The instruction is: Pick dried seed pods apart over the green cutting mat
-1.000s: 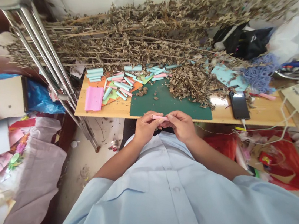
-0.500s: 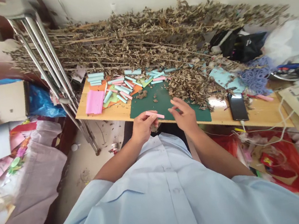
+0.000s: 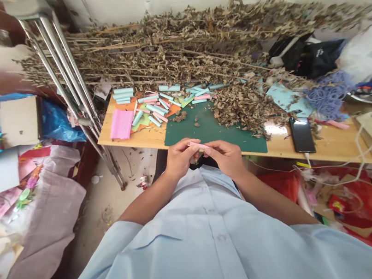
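the left hand (image 3: 181, 159) and right hand (image 3: 226, 159) sit nearly closed at lower centre, pinching a pink paper strip (image 3: 198, 146) between their fingertips, just below the green cutting mat (image 3: 206, 132) on the wooden tabletop (image 3: 147, 138), with pale blue and pink paper rolls (image 3: 153, 109) beyond.

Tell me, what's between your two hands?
In the head view, a small pink paper roll sits between the left hand and the right hand, pinched by the fingers of both.
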The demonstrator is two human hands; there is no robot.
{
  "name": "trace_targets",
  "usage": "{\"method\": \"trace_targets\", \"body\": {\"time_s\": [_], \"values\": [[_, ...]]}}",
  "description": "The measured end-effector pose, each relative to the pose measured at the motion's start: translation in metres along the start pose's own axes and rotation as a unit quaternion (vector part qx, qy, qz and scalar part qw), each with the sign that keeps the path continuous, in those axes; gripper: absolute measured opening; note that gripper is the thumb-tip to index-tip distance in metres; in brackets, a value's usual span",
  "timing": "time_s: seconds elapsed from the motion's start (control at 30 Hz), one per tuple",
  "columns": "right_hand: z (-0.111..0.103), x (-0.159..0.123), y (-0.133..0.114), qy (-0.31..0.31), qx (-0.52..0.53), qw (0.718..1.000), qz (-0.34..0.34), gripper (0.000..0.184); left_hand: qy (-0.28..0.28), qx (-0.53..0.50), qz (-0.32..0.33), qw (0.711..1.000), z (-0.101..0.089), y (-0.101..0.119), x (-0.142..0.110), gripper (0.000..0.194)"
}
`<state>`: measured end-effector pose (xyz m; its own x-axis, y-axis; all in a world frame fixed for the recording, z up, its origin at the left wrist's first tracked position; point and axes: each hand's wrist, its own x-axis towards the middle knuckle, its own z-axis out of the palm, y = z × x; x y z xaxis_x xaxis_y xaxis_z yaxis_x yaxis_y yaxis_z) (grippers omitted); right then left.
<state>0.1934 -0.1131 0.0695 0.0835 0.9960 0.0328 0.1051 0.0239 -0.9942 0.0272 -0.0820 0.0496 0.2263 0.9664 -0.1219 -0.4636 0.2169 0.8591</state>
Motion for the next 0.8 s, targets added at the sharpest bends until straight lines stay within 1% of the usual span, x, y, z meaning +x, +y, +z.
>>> {"method": "trace_targets", "body": {"time_s": [0.13, 0.27, 0.33, 0.4, 0.5, 0.63, 0.8], "values": [[0.002, -0.002, -0.002, -0.032, 0.072, 0.997, 0.015, 0.023, 0.001, 0.027, 0.011, 1.0, 0.0, -0.003, -0.001, 0.032], [0.004, -0.004, -0.003, -0.011, 0.085, 0.996, 0.015, 0.019, -0.03, 0.027, -0.002, 0.999, 0.0, -0.004, -0.002, 0.034], [0.003, -0.005, -0.003, -0.01, 0.09, 0.996, 0.017, 0.019, -0.033, 0.025, 0.013, 0.999, 0.0, -0.004, -0.002, 0.031], [0.002, -0.005, 0.0, -0.03, 0.108, 0.993, 0.023, 0.019, -0.031, 0.029, 0.032, 0.999, 0.0, -0.004, -0.003, 0.028], [0.001, -0.004, 0.005, -0.056, 0.138, 0.989, 0.028, 0.017, -0.038, 0.05, 0.044, 0.997, 0.002, -0.001, -0.005, 0.028], [0.002, -0.004, 0.012, -0.055, 0.157, 0.986, 0.025, 0.015, -0.049, 0.065, 0.057, 0.995, 0.005, 0.005, -0.007, 0.028], [0.001, -0.003, 0.018, -0.064, 0.17, 0.983, 0.036, 0.019, -0.048, 0.084, 0.084, 0.992, 0.008, 0.012, -0.008, 0.026]]}}
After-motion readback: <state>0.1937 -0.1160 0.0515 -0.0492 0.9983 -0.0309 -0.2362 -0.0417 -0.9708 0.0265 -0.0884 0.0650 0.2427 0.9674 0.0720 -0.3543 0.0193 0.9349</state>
